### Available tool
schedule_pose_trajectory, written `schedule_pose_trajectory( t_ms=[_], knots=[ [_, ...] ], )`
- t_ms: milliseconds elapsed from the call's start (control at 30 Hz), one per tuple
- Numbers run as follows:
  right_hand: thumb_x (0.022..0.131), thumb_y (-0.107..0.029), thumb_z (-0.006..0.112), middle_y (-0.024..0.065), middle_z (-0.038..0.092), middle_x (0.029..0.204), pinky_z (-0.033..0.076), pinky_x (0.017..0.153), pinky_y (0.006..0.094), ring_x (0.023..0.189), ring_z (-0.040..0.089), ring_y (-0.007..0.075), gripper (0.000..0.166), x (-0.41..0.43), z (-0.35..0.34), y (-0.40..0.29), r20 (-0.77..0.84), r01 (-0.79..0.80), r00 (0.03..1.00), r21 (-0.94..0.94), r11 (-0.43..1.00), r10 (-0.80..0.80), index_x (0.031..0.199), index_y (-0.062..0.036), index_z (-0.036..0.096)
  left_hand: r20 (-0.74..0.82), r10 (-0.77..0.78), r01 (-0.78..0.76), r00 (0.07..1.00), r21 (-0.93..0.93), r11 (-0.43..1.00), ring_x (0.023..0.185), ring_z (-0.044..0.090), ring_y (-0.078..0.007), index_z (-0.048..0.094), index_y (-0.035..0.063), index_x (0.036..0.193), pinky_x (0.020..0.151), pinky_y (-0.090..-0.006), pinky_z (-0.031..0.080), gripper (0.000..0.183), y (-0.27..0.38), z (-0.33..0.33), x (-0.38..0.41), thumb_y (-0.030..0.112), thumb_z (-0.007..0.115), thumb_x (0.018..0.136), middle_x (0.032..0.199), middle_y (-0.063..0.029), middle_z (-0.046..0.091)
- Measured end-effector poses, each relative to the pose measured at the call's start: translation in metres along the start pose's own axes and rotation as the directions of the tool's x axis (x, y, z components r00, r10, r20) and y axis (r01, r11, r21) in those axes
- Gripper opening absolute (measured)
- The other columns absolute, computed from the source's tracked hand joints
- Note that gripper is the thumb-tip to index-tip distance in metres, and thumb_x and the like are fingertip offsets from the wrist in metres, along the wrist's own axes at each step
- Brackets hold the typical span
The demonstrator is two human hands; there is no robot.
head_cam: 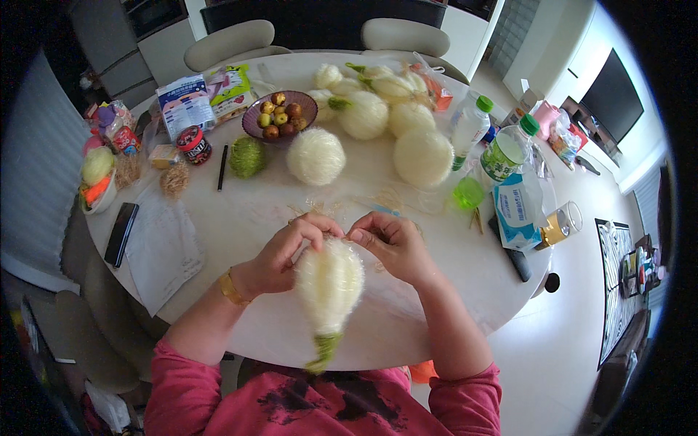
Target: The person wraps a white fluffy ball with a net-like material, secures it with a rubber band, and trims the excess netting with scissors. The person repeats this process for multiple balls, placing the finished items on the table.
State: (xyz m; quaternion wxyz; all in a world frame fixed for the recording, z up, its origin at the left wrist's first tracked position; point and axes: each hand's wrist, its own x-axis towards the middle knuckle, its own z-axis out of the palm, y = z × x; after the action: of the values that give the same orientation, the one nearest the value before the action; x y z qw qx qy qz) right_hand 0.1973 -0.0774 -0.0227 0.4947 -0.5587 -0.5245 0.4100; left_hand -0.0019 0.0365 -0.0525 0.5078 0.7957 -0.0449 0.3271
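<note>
My left hand [281, 253] grips the top of a cream bulb of glossy fibre netting [330, 283], onion-like in shape. Its narrow green tip [325, 349] hangs toward me over the table's near edge. My right hand [395, 245] pinches with thumb and forefinger at the bulb's upper end, where a little brown fibre [348, 237] shows; its exact hold is too small to make out. Loose straw-coloured strands [390, 199] lie just beyond my hands. Past them sit a round cream netting ball [316, 156] and a green one [247, 157].
More cream bulbs [365, 114] are heaped at the far side, near a purple bowl of fruit [251, 122]. Bottles [504, 152], a tissue pack [515, 212] and a glass [561, 224] stand right. A phone [121, 234], a black pen [222, 168] and a white sheet [163, 245] lie left.
</note>
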Motion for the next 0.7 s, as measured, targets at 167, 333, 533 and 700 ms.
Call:
schedule_pose_trajectory(
  t_ms=[167, 333, 533, 700],
  knots=[
    [0.094, -0.019, 0.067, -0.0014, 0.052, 0.065, 0.037, 0.053, 0.0272, 0.06, 0.041, 0.0074, 0.019, -0.003, -0.003, -0.006, 0.027, -0.061, 0.998, -0.137, 0.989, 0.065, 0.093, 0.0001, 0.067, 0.046, -0.137, 0.14, 0.99, -0.062, 0.988, 0.107, 0.054, -0.0212, 0.053, 0.0036, 0.09, 0.096, -0.033, 0.043, 0.006, 0.001, -0.006, 0.003, -0.002, 0.054, 0.089, 0.115, -0.0128, 0.058],
    [0.092, -0.018, 0.069, 0.0034, 0.053, 0.062, 0.038, 0.052, 0.0281, 0.057, 0.043, 0.0092, 0.019, -0.005, 0.005, -0.006, 0.016, -0.01, 1.0, -0.176, 0.984, 0.013, 0.091, 0.0006, 0.067, -0.066, -0.381, 0.294, 0.922, -0.519, 0.803, 0.103, 0.055, -0.0152, 0.052, 0.0053, 0.101, 0.092, -0.0306, 0.045, 0.017, 0.004, 0.014, 0.001, 0.005, 0.064, 0.089, 0.108, -0.0071, 0.058],
    [0.087, -0.015, 0.071, 0.0114, 0.064, 0.072, 0.048, 0.058, 0.0337, 0.061, 0.06, 0.0226, 0.015, -0.008, 0.003, -0.009, 0.006, 0.124, 0.991, -0.377, 0.918, -0.132, 0.09, -0.0018, 0.066, 0.013, -0.553, 0.501, 0.833, -0.443, 0.744, 0.093, 0.06, -0.01, 0.054, 0.0037, 0.109, 0.087, -0.0263, 0.049, 0.031, 0.004, 0.017, 0.002, 0.0, 0.071, 0.084, 0.099, -0.0019, 0.061],
    [0.084, -0.014, 0.071, 0.0126, 0.068, 0.081, 0.052, 0.063, 0.0376, 0.073, 0.066, 0.0323, 0.012, -0.003, 0.001, -0.001, 0.005, 0.267, 0.953, -0.489, 0.831, -0.303, 0.09, -0.0043, 0.066, 0.1, -0.612, 0.589, 0.785, -0.429, 0.685, 0.093, 0.063, -0.0103, 0.061, 0.0011, 0.107, 0.086, -0.0264, 0.051, 0.022, -0.002, 0.011, 0.0, 0.001, 0.069, 0.087, 0.099, -0.0031, 0.066]
  ],
)
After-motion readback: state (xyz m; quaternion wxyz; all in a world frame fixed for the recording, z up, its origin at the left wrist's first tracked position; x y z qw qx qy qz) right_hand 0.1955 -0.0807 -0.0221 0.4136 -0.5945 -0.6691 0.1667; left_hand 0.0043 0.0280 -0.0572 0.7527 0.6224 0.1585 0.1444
